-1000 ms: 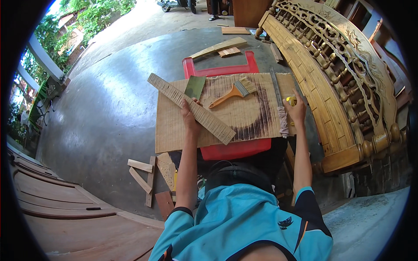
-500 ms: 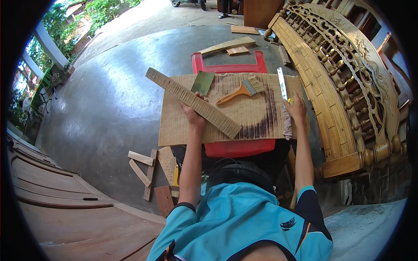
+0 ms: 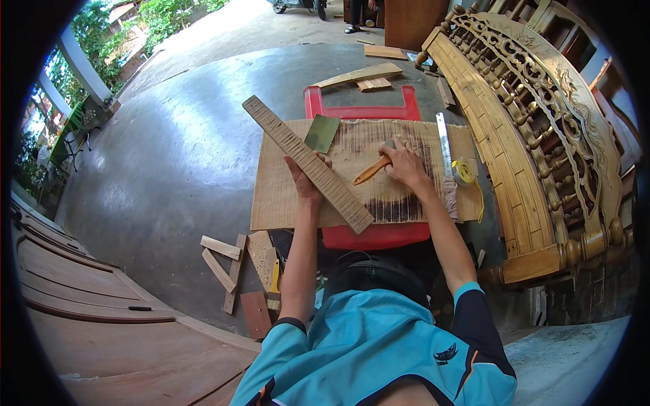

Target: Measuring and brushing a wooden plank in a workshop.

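My left hand [image 3: 302,177] grips a long, grooved wooden strip [image 3: 277,128], held diagonally over a stained sheet of cardboard [image 3: 274,203]. My right hand [image 3: 406,164] is closed on an orange-handled paintbrush [image 3: 369,170], its fingers hiding most of the brush head. A green square sheet [image 3: 323,130] lies behind the strip. At the board's right side are a long metal blade [image 3: 443,135] with a cloth-wrapped end and a yellow tape measure [image 3: 463,172]. The cardboard rests on red plastic furniture [image 3: 372,235].
Carved wooden furniture [image 3: 514,196] stands close on my right. Wood offcuts [image 3: 220,247] and a yellow-handled brush [image 3: 275,281] lie at lower left, beside panelled wood [image 3: 108,331]. More boards [image 3: 365,73] lie beyond. A person [image 3: 352,20] and a motorbike [image 3: 298,7] are at the back.
My right hand has moved left from the tape measure to the paintbrush, leaving the tape at the board's right. My left hand still holds the strip, now tilted slightly more steeply.
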### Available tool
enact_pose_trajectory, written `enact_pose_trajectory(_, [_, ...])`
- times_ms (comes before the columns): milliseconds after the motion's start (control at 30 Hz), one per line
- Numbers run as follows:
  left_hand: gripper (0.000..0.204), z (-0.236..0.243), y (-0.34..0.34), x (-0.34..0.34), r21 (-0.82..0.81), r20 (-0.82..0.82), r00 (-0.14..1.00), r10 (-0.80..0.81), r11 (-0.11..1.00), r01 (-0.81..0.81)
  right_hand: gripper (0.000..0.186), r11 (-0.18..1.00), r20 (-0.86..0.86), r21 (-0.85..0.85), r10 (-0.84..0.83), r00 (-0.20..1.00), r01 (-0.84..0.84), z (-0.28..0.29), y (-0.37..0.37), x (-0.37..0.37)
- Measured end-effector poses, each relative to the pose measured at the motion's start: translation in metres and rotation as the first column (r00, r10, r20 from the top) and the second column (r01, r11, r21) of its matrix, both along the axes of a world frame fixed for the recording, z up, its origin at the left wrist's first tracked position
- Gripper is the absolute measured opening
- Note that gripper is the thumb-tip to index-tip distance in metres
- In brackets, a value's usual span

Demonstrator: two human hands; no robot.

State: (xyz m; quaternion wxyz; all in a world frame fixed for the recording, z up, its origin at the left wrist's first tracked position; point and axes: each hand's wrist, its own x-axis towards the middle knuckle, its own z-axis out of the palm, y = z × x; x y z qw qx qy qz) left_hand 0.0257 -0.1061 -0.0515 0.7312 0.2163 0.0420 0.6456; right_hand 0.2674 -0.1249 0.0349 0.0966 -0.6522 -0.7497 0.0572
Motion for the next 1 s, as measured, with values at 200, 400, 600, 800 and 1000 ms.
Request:
enact_pose_trajectory(200, [0.079, 0.005, 0.002, 0.005, -0.116, 0.31, 0.946, 0.092, 0.992, -0.059, 0.032, 0.974, -0.826, 0.109, 0.2, 0.526, -0.199, 0.026, -0.047, 0.001])
enact_pose_trajectory(400, [0.075, 0.017, -0.007, 0.01, -0.065, 0.284, 0.939, 0.192, 0.981, -0.181, 0.021, 0.846, -0.62, 0.3, 0.524, 0.583, -0.442, 0.014, -0.079, -0.03])
enact_pose_trajectory(600, [0.056, 0.022, -0.012, 0.014, -0.046, 0.256, 0.925, 0.281, 0.959, -0.278, 0.013, 0.89, -0.599, 0.358, 0.452, 0.661, -0.283, 0.028, -0.067, -0.018])
enact_pose_trajectory(800, [0.039, 0.014, -0.006, 0.014, -0.084, 0.135, 0.941, 0.31, 0.95, -0.301, 0.011, 0.971, -0.858, -0.043, 0.085, 0.507, -0.235, 0.026, -0.077, -0.013])
enact_pose_trajectory(1000, [0.03, 0.006, 0.002, 0.014, -0.188, 0.116, 0.955, 0.273, 0.95, -0.248, 0.011, 0.864, -0.842, 0.004, 0.274, 0.465, -0.503, 0.023, -0.093, -0.037])
